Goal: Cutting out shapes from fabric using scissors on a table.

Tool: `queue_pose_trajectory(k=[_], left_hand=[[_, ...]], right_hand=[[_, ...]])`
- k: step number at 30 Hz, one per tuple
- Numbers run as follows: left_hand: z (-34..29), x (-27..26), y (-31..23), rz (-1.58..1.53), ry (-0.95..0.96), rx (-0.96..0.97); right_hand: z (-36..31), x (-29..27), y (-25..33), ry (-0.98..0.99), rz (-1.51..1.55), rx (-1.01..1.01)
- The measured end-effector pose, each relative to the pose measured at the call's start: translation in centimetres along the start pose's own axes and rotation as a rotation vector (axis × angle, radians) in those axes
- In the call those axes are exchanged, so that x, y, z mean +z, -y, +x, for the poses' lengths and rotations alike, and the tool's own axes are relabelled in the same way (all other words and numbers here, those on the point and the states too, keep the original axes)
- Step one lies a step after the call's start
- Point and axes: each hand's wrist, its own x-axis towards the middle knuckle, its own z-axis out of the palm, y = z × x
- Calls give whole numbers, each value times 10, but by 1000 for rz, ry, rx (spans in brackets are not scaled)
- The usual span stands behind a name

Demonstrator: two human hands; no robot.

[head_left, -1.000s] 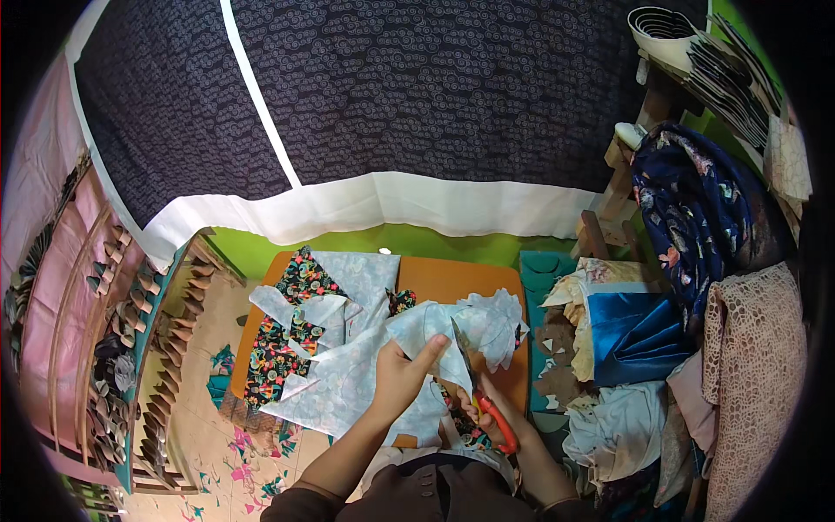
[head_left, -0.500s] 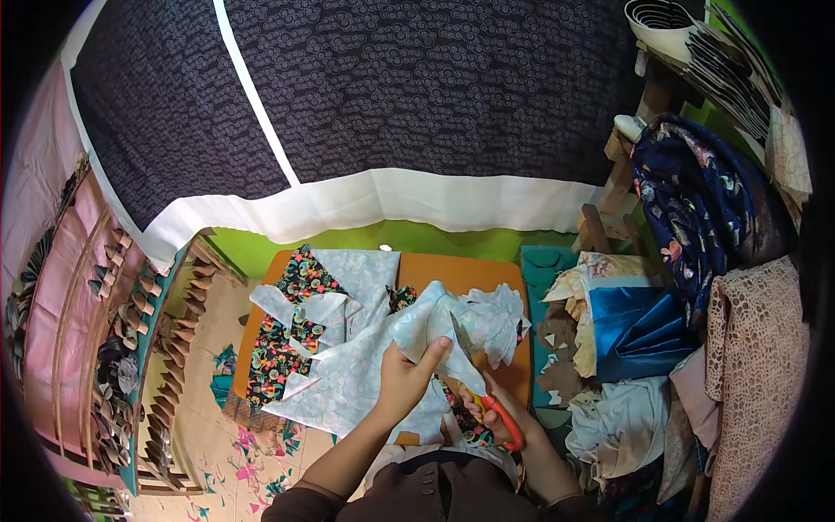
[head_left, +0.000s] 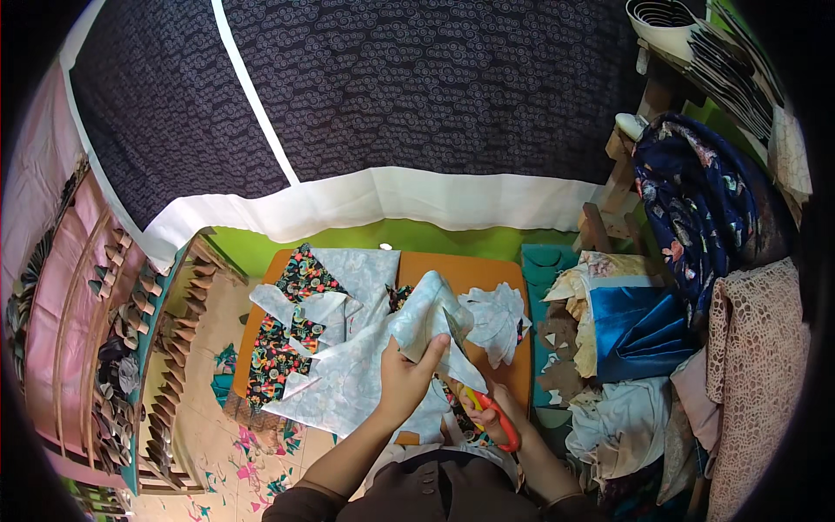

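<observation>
My left hand (head_left: 405, 376) pinches a pale blue patterned fabric piece (head_left: 417, 304), with the thumb on top, and holds it raised above the table. In my right hand (head_left: 506, 407) are scissors (head_left: 504, 430) with red and yellow handles. Their blades point up and away, against the right side of the held fabric; how far they are open is partly hidden. More pale blue cloth (head_left: 339, 402) lies spread under my left forearm. Black cloth with a colourful print (head_left: 277, 376) shows at its left. Layered pale blue pieces (head_left: 494, 320) lie beyond the scissors.
The orange-brown table (head_left: 515, 370) stands against a green wall. On the right are a folded shiny blue cloth (head_left: 639, 326), crumpled pale fabric (head_left: 622, 426) and a draped lace cloth (head_left: 757, 374). Racks of pointed pieces (head_left: 178, 348) stand left; scraps (head_left: 248, 474) litter the floor.
The held fabric has risen slightly and shifted a little left, away from the layered pieces. More of the scissor blade shows beside it. Both hands keep their grips.
</observation>
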Motion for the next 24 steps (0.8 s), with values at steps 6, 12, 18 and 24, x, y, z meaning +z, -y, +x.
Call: queue_pose_trajectory(k=[6, 12, 18, 24], left_hand=[[-2, 6, 0, -92, -10, 31], [-6, 6, 4, -58, -24, 29], [-6, 7, 1, -106, -30, 28], [-7, 6, 1, -57, 37, -49]], right_hand=[[2, 10, 5, -100, 106, -22], [0, 8, 10, -77, 138, 25], [0, 12, 6, -100, 180, 8], [-1, 11, 0, -88, 121, -11]])
